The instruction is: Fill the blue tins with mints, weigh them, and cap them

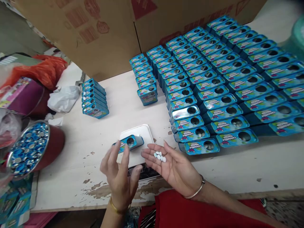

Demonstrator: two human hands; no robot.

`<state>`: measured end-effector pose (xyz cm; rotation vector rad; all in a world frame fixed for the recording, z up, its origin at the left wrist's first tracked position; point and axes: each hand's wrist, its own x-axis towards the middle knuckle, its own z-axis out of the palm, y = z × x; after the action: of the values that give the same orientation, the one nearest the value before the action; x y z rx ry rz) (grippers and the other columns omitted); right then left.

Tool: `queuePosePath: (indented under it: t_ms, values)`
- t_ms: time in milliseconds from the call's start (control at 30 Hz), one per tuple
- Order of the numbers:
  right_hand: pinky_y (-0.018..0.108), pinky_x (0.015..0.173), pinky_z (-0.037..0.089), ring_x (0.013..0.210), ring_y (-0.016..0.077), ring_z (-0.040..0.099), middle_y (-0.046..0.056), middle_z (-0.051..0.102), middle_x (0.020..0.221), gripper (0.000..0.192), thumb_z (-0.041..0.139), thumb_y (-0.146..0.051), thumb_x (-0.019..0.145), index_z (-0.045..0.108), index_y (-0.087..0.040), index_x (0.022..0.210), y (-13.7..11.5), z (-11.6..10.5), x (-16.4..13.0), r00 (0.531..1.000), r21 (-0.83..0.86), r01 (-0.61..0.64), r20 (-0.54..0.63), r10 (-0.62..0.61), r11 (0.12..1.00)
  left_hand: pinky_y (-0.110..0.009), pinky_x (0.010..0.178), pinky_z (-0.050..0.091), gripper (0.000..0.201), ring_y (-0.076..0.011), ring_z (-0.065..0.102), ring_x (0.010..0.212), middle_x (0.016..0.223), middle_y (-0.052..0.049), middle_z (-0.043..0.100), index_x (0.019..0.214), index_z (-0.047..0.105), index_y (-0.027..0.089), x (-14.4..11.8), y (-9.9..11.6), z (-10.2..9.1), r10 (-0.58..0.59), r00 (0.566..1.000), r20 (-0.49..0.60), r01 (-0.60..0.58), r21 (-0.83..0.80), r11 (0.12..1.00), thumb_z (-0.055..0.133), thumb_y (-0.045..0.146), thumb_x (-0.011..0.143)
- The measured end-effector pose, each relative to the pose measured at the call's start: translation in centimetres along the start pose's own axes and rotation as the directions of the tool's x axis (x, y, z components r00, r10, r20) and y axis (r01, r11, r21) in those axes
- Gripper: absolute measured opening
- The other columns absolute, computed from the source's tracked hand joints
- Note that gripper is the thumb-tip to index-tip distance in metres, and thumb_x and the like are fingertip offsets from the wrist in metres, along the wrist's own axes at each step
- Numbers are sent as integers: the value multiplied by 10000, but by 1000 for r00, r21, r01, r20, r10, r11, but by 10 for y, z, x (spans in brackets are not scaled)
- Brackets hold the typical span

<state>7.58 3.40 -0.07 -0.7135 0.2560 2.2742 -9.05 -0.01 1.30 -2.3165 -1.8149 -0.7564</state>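
Observation:
Several small white candies (160, 157) rest in the upturned palm of my right hand (174, 169), whose fingers are stretched out flat. My left hand (118, 172) hovers with fingers spread and nothing seen in them, close to a blue tin box (133, 142) with a round hole in its top. That tin lies on a white scale (144, 131), partly covered by my left fingertips. The scale's dark front panel (148, 173) shows between my hands.
Rows of blue tins (206, 82) with round holes fill the right side. A shorter row (147, 90) and a small group (95, 103) stand farther back. A red bucket (53, 142) of blue and silver caps (28, 148) sits left. Behind is a cardboard box (102, 38).

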Motion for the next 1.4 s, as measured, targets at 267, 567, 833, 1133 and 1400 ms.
queuePosePath:
  t_ms: [267,567,833,1133,1400]
  values:
    - [327,1045,392,1204,175,520,94,618,1215,491,464,-543,884,613,-176,1176,-1,13,-17,990,-70,78,124,-69,994,-324,779,530,377,-199,566,985,1062,-113,565,1218,526,207,17,32,15,171,969,177,-103,-339,935,552,128,850]
    - [349,1083,360,1203,187,520,91,619,1184,465,500,-534,867,627,-162,1116,0,46,-16,977,-82,99,196,-81,992,-232,643,487,233,-105,546,772,911,-35,588,1024,558,190,42,17,-7,13,1000,11,-8,-389,921,577,82,819]
    - [303,938,467,1026,170,592,100,630,1065,340,529,-433,875,642,-129,980,-1,44,0,987,-61,160,33,-158,985,-225,620,455,77,-91,516,692,788,-11,562,907,588,165,53,-10,-15,-69,994,87,90,-267,960,573,135,838]
    - [178,496,344,566,58,439,-26,514,682,293,709,-372,739,629,-153,918,-3,2,3,971,-314,198,-69,-230,929,-254,666,471,183,-118,571,757,896,-35,633,1015,645,198,43,-42,-31,-232,971,54,238,-287,928,598,234,842]
    - [197,396,101,389,27,206,-91,357,473,425,691,-550,677,585,-163,820,-4,-65,6,955,-617,68,-186,-229,784,-248,694,489,266,-136,594,772,850,-41,664,899,678,173,68,-123,14,-339,816,469,557,-478,679,701,376,730]
